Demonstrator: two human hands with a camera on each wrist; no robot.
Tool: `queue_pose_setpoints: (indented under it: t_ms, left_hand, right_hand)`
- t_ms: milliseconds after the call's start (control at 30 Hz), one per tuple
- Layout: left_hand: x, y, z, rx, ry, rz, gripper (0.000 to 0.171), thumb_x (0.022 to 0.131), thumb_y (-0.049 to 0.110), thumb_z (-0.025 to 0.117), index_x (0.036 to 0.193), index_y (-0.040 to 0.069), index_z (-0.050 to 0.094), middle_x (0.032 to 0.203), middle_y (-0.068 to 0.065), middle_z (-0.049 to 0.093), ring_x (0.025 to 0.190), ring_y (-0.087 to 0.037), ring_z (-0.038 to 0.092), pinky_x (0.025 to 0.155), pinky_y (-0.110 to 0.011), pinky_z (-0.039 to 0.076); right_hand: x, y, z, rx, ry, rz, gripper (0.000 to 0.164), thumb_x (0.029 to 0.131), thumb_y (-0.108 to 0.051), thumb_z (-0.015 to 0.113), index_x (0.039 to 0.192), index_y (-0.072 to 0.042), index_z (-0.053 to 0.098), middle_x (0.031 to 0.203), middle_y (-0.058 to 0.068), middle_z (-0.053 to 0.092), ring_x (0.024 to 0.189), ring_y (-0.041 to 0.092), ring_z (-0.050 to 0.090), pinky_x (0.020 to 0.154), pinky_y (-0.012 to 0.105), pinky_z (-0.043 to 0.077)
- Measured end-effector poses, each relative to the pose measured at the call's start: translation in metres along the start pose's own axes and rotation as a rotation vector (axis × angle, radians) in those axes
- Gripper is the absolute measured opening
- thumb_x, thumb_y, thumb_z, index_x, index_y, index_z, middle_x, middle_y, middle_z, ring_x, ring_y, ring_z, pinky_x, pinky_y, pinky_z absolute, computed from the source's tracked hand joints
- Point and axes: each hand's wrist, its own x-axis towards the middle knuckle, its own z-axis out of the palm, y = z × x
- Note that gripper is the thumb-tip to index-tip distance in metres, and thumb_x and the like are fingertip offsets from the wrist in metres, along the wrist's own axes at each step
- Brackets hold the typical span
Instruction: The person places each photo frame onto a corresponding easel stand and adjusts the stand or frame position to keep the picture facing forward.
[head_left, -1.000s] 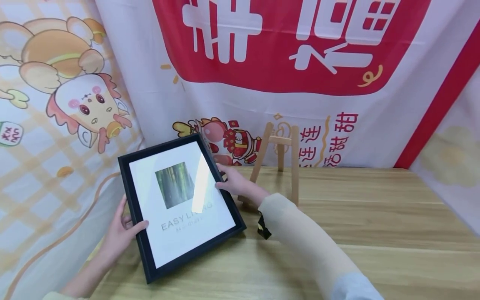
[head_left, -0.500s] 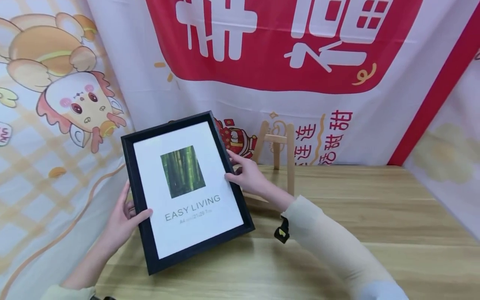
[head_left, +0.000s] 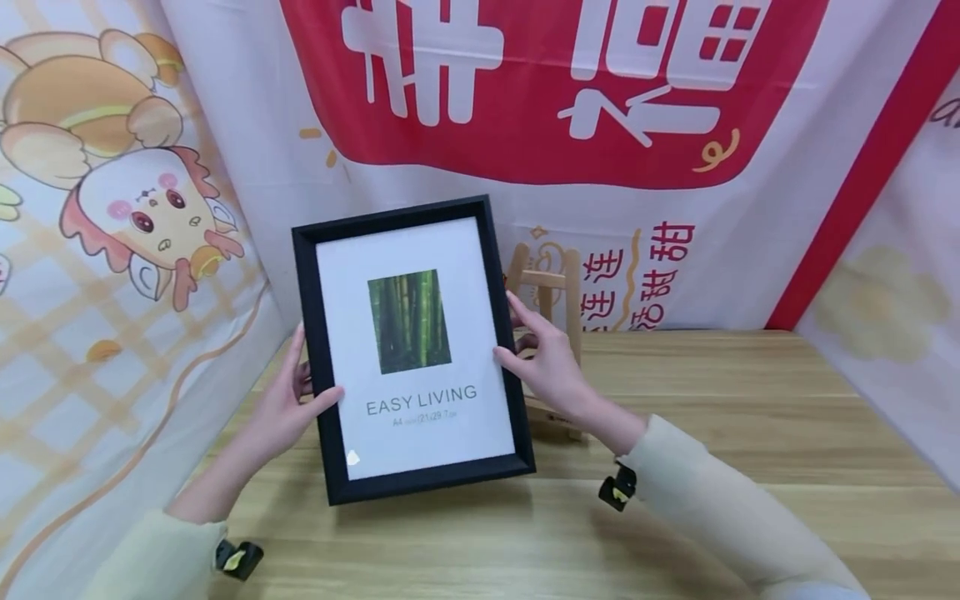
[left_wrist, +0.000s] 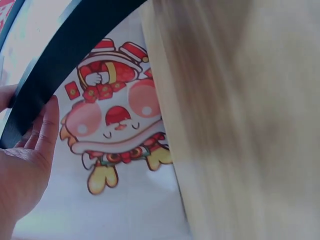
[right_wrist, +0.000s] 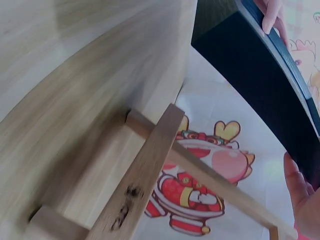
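Note:
A black picture frame (head_left: 427,477) with a white sheet, a bamboo picture and the words EASY LIVING is held up, tilted slightly, its front towards the head camera. My left hand (head_left: 288,408) grips its left side, thumb on the front edge and fingers behind. On the opposite side my right hand (head_left: 551,367) holds the frame the same way. Behind the right hand stands a small wooden easel (head_left: 572,312), partly covered by the frame and hand. In the right wrist view the easel's ledge (right_wrist: 145,170) shows below the frame's side (right_wrist: 260,85).
The wooden table (head_left: 750,417) stretches to the right. A white cloth with red lettering (head_left: 525,158) hangs along the back, and a cartoon-print cloth (head_left: 135,250) covers the left side. An orange cord-like line (head_left: 165,417) runs along the left cloth.
Both hands have moved the picture frame right and up and turned it more upright. It now overlaps the left part of the easel. The view has shifted slightly.

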Motion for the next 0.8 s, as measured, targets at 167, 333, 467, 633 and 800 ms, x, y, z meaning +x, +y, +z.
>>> queue_pose_setpoints:
  t_ms: [167,333,467,633,800]
  left_hand:
    - [0.027,0.008,0.010,0.015,-0.036,0.045,0.100,0.093,0.018,0.067,0.154,0.035,-0.011,0.148,-0.024,0.035,0.117,-0.040,0.053,0.084,-0.022,0.050]
    - [0.056,0.021,0.022,0.019,-0.065,0.085,0.098,0.095,0.020,0.065,0.154,0.035,-0.011,0.156,-0.018,0.024,0.120,-0.039,0.051,0.094,-0.045,0.048]
    - [0.080,0.031,0.032,0.032,-0.080,0.113,0.097,0.095,0.023,0.065,0.152,0.043,-0.011,0.158,-0.014,0.019,0.122,-0.038,0.048,0.098,-0.053,0.044]
    - [0.105,0.043,0.045,0.036,-0.088,0.184,0.098,0.094,0.020,0.066,0.154,0.039,-0.009,0.153,-0.017,0.029,0.118,-0.037,0.050,0.096,-0.052,0.046]
    - [0.123,0.056,0.058,0.048,-0.089,0.205,0.097,0.094,0.020,0.066,0.155,0.035,-0.008,0.155,-0.014,0.026,0.124,-0.035,0.046,0.097,-0.052,0.045]
  right_hand:
    - [-0.006,0.000,-0.018,-0.003,0.084,-0.024,0.076,0.085,0.004,0.070,0.151,-0.010,0.034,0.113,0.016,0.057,0.076,0.023,0.062,0.066,0.029,0.058]
    - [-0.006,0.010,-0.038,-0.023,0.150,-0.041,0.078,0.085,0.003,0.071,0.152,-0.013,0.034,0.115,0.016,0.057,0.077,0.024,0.063,0.066,0.025,0.057]
    - [-0.005,0.012,-0.054,-0.061,0.206,-0.061,0.077,0.086,0.003,0.070,0.152,-0.015,0.034,0.115,0.016,0.058,0.078,0.025,0.064,0.067,0.022,0.056]
    - [-0.005,0.015,-0.073,-0.083,0.272,-0.053,0.077,0.087,0.001,0.071,0.152,-0.020,0.035,0.116,0.015,0.058,0.083,0.024,0.065,0.068,0.020,0.056]
    - [-0.005,0.018,-0.087,-0.112,0.323,-0.030,0.075,0.088,-0.002,0.070,0.152,-0.019,0.034,0.120,0.016,0.056,0.082,0.016,0.062,0.068,0.013,0.053]
